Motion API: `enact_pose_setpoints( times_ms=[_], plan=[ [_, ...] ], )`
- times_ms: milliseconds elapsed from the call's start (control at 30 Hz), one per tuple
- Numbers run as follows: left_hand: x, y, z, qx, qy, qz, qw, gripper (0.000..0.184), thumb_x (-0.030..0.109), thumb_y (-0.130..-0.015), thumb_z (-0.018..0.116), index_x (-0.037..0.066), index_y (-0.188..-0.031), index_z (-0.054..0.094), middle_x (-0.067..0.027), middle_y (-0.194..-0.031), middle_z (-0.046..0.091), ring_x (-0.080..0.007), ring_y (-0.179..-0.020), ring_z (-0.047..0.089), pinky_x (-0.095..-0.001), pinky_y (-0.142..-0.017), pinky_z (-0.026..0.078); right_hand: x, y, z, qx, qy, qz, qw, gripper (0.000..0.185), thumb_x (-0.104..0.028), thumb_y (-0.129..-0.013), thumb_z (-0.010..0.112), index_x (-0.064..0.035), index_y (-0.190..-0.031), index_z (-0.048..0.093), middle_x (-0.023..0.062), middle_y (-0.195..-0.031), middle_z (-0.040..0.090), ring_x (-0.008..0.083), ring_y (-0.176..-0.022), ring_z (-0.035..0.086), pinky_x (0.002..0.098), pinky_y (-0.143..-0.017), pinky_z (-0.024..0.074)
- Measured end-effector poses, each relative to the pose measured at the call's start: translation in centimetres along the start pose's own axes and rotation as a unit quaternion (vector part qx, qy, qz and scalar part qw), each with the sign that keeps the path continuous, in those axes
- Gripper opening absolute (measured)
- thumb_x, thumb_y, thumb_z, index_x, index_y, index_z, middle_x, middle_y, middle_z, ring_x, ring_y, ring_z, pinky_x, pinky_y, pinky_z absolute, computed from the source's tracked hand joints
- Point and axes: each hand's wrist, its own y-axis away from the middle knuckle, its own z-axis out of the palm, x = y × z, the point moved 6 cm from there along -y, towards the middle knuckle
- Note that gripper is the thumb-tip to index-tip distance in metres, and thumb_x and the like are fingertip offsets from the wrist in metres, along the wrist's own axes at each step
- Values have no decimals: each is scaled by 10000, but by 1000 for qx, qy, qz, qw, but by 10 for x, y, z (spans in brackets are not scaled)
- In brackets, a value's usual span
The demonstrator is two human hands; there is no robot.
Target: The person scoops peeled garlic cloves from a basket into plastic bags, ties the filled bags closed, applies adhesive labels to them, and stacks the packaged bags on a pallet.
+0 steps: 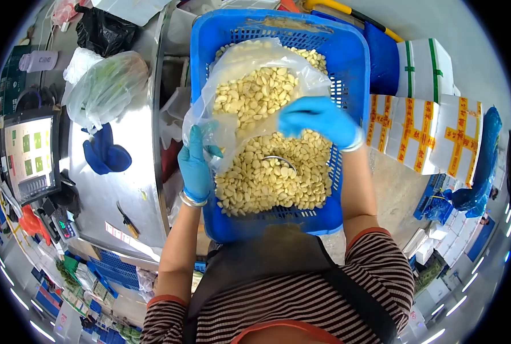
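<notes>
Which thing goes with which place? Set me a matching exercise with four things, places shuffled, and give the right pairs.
Things
1. Blue-gloved left hand
2. Loose, pale yellow pieces
3. Tan-handled knife
4. White boxes with orange-yellow tape

Places
A. Right of the blue plastic basket
B. At the left edge of the translucent plastic bag
C. On the shiny metal table
D. Heaped inside the basket

Pairs: 1-B, 2-D, 3-C, 4-A
</notes>
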Motion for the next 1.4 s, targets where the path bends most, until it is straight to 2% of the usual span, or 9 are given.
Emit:
enact_pose_setpoints(
  times_ms=[267,600,733,800,967,1067,1167,1233,1400],
  plan=[
    [-1,1,-2,14,-7,18,1000,385,366,-1000,530,11,-970,675,-24,-694,641,-65,-583,574,-212,-530,448,114,-111,23,277,482,-61,829,197,-237,-839,657,-101,-979,679,128,-932,655,315,-853,638,421,-768,520],
    [0,-1,-2,14,16,5,1000,393,354,-1007,517,-8,-1009,672,-30,-682,634,-66,-561,544,-218,-520,435,-3,-47,28,90,188,-169,963,223,-201,-812,750,-138,-1020,701,10,-823,610,91,-689,572,258,-643,501],
    [-1,1,-2,5,-6,-6,1000,381,338,-1008,519,-11,-1042,667,-35,-714,643,-68,-567,548,-216,-524,431,-101,-58,-78,339,367,-260,826,246,-252,-895,670,-30,-806,615,-3,-691,578,64,-649,538,232,-594,436],
    [-1,1,-2,16,12,-1,1000,378,336,-1008,520,-10,-1045,667,-35,-717,645,-69,-568,552,-214,-519,428,-109,-104,-137,448,412,-174,774,276,-296,-815,725,-45,-916,670,174,-878,672,309,-809,659,370,-726,525],
    [3,-1,2,17,-8,28,999,388,358,-1006,519,1,-1011,671,-22,-680,634,-56,-556,547,-199,-496,409,-72,-181,-205,328,558,-161,745,418,-387,-739,758,-49,-972,680,193,-889,679,373,-821,655,439,-742,518],
    [4,-2,2,7,-10,22,1000,389,361,-1007,515,5,-1007,672,-23,-685,638,-55,-559,553,-198,-499,414,-100,-113,-163,374,130,-183,900,262,-205,-839,665,-51,-1050,681,182,-981,684,378,-895,645,441,-789,509],
    [1,0,1,10,-7,17,1000,387,356,-1007,516,4,-1010,674,-25,-685,639,-58,-564,561,-198,-505,424,-75,-15,-89,24,66,-189,979,378,-311,-991,473,-47,-804,668,28,-703,642,95,-600,584,226,-586,465],
    [4,-1,3,10,0,21,1000,384,352,-1007,517,2,-1012,674,-25,-686,639,-61,-568,567,-199,-508,431,-14,30,-28,-87,93,89,988,347,-348,-944,586,-42,-1058,703,70,-887,713,129,-766,680,211,-723,522],
    [4,5,3,1,-13,20,1000,387,367,-993,540,3,-1019,672,-24,-690,641,-67,-553,569,-204,-494,435,246,43,48,-62,326,114,937,569,-396,-832,640,-158,-1342,550,140,-1098,666,249,-960,654,347,-887,504]
  ],
)
